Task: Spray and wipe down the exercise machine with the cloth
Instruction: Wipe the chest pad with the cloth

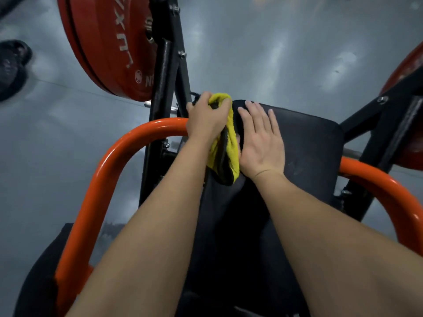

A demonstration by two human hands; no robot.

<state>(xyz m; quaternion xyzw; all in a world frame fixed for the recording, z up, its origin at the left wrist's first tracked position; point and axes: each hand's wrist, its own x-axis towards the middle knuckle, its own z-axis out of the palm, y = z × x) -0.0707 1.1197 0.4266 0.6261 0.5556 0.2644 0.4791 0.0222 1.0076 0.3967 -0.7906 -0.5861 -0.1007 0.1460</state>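
One black pad (297, 138) bears two hands, the left hand (207, 117) and the right hand (261, 143), with one yellow cloth (231, 143) between them. Left of the pad hang two red plates (103, 42); right of it, one red plate (409, 69).

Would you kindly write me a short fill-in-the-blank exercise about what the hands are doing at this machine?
1. The left hand grips a ____ cloth.
2. The right hand lies flat on the machine's ____ pad.
3. The curved bar beside the left forearm is painted ____.
Missing words: yellow; black; orange.
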